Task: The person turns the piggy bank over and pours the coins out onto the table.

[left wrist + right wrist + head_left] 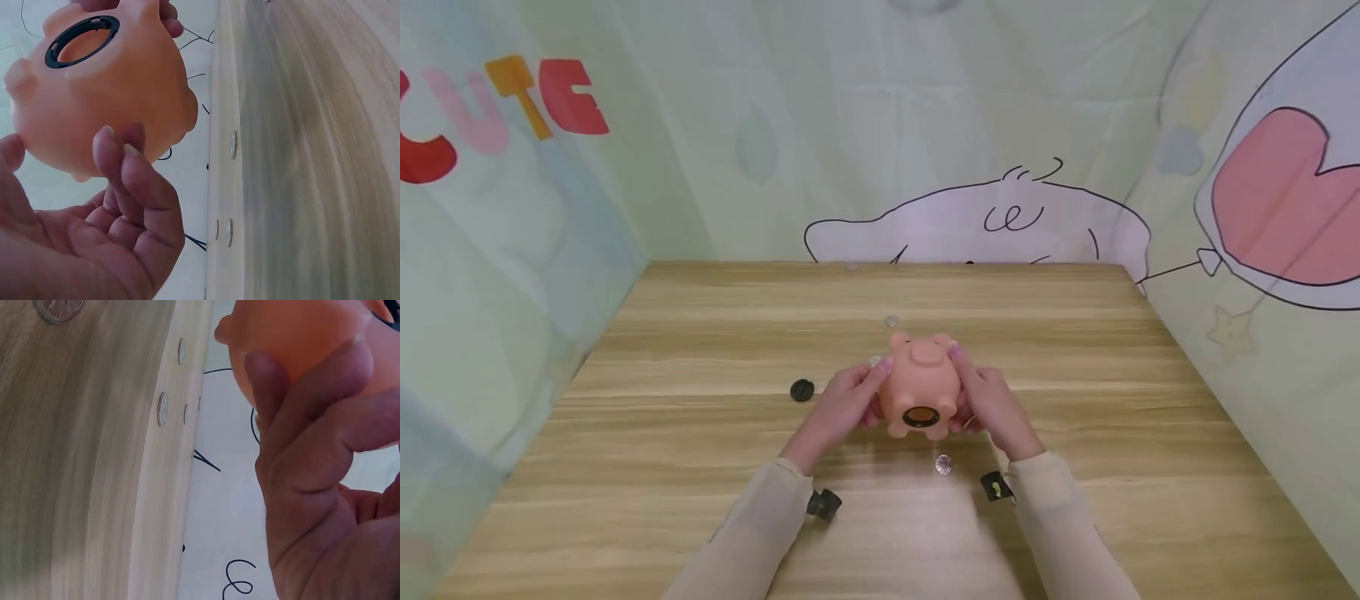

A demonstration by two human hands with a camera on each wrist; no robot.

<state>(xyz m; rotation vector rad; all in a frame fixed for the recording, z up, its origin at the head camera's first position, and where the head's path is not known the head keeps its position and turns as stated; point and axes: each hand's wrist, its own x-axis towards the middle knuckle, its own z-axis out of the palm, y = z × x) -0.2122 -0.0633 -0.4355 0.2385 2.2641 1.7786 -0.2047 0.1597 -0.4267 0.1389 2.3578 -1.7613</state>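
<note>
A pink piggy bank is held up off the wooden table between both hands, its underside tipped toward me. On that underside a black-rimmed round hole is uncovered. My left hand grips the bank's left side, thumb near the top and fingers curled below. From the other side my right hand grips it the same way, its fingers bent against the body. A black round plug lies on the table left of my left hand. One coin lies on the table just below the bank.
More coins lie beyond the bank, one behind it, another beside my left thumb and one at the far edge. Printed cloth walls the table at the back and sides.
</note>
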